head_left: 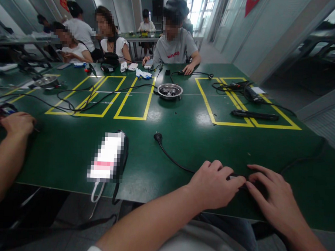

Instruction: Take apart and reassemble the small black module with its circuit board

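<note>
A black power cord [177, 164] curves over the green table from its plug [157, 137] to my left hand. My left hand [213, 185] is closed over the cord's other end, its fingers curled downward. A small dark piece with a pale edge [233, 177] shows by its thumb; most of it is covered. My right hand [275, 197] is beside it, fingers apart and arched, with its thumb and fingertips close to the left thumb. Whether the right fingertips touch the dark piece is hard to make out.
A phone [107, 158] with a white cable lies left of the cord. Farther back are a metal bowl [170, 91], a black bar [254, 115], tangled cables [233, 87] and yellow tape outlines. A co-worker's hand [17, 123] is at left; another person [173, 44] sits opposite.
</note>
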